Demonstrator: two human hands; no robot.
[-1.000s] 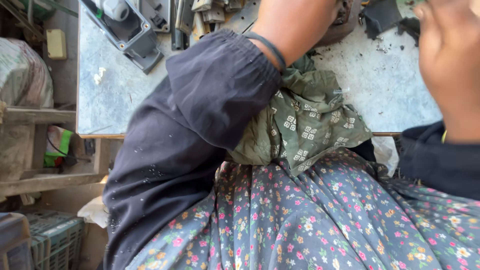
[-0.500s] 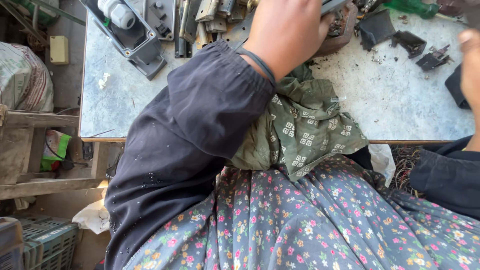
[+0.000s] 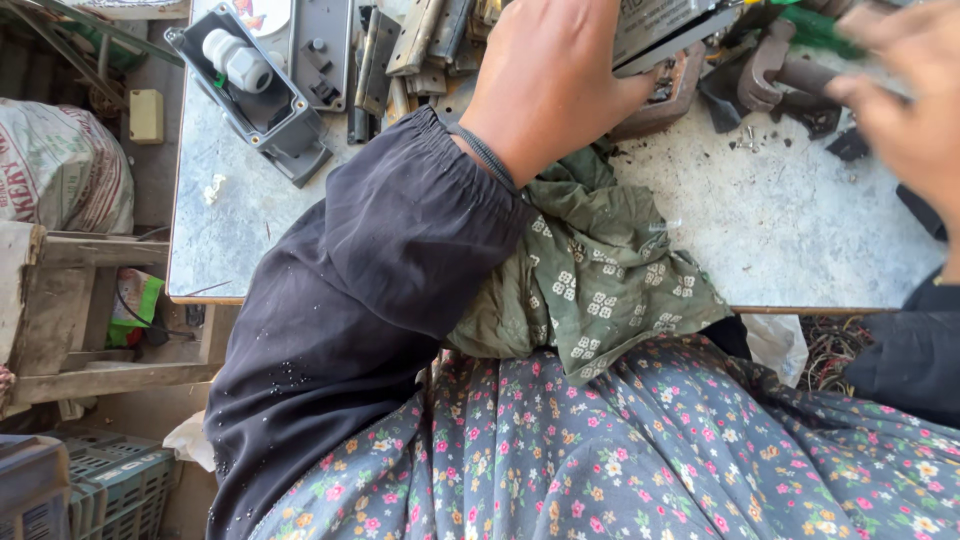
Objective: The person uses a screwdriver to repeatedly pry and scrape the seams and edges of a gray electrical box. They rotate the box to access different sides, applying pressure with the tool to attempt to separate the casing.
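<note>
One open grey box point(image 3: 262, 95) lies on the table point(image 3: 790, 225), holding one white cylindrical fitting point(image 3: 238, 60). I see my left hand point(image 3: 555, 75) grasping a grey flat casing point(image 3: 665, 28) at the table's far edge. My right hand point(image 3: 905, 95) is blurred beside a dark metal part point(image 3: 780, 70); I cannot tell its grip. One green patterned cloth point(image 3: 590, 270) drapes over the near edge.

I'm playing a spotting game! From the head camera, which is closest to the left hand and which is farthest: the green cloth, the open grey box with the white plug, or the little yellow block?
Starting from the left hand:
1. Green patterned cloth, just below the wrist, at the table's near edge.
2. Open grey box, further left on the table top.
3. Small yellow block, beyond the table's left edge, farthest.
</note>
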